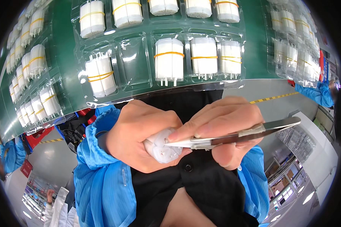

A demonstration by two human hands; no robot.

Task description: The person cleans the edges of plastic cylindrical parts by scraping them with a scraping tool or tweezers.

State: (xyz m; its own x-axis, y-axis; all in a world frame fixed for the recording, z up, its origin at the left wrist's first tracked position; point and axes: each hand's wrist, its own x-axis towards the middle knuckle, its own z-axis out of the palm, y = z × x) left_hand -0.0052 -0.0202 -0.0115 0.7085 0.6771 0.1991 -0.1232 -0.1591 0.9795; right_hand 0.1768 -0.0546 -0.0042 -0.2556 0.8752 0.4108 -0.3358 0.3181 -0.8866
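My left hand (138, 130) is closed around a bundle of white tubes (155, 151), its end face turned up toward me. In my right hand (229, 117) is a pair of metal tweezers (271, 130) with white tips and tape wrapped about the legs. The tips reach the bundle's end face near its middle, where a small dark spot shows. A right fingertip lies over the edge of that face, and whether it presses on it I cannot tell. Most of the bundle's side is hidden by my left fingers.
Beyond my hands a green table (66, 49) bears a clear plastic tray (134, 81) of white tube bundles with yellow bands; one front pocket holds none. More bundles stand in trays at left (34, 130) and right (278, 73). Blue-sleeved people are at both sides.
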